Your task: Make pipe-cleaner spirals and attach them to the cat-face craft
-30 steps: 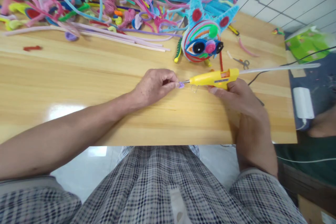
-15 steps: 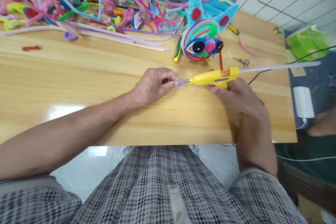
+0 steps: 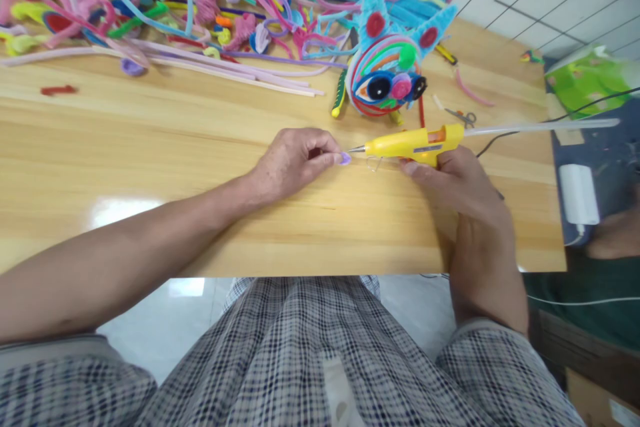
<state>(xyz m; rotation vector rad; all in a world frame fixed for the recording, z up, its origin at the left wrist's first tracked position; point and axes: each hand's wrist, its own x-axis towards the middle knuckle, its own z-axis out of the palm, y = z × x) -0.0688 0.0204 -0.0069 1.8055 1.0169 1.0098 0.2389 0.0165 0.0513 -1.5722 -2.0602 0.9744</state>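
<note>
Between the thumb and fingertips of my left hand [image 3: 296,163] is pinched a small purple pipe-cleaner piece [image 3: 345,159]. My right hand [image 3: 463,177] is wrapped round the handle of a yellow hot glue gun [image 3: 410,145], a long clear glue stick [image 3: 540,127] poking out of its back. The metal nozzle points left, just above the purple piece; whether it touches cannot be made out. Beyond the gun sits a colourful pipe-cleaner animal head [image 3: 387,77] with blue ears, black eyes and a pink nose.
Pipe cleaners [image 3: 200,0] in many colours heap along the table's back. Pliers with green-yellow handles [image 3: 339,93], small scissors [image 3: 463,117] and a yellow cutter [image 3: 447,54] lie around the head. A red piece [image 3: 59,90] rests at left. Another person's arm [image 3: 617,233] shows at right.
The glue gun has shifted slightly right and up, its nozzle drawing back a little from the purple piece. My left hand stays nearly still, and more of the purple piece shows.
</note>
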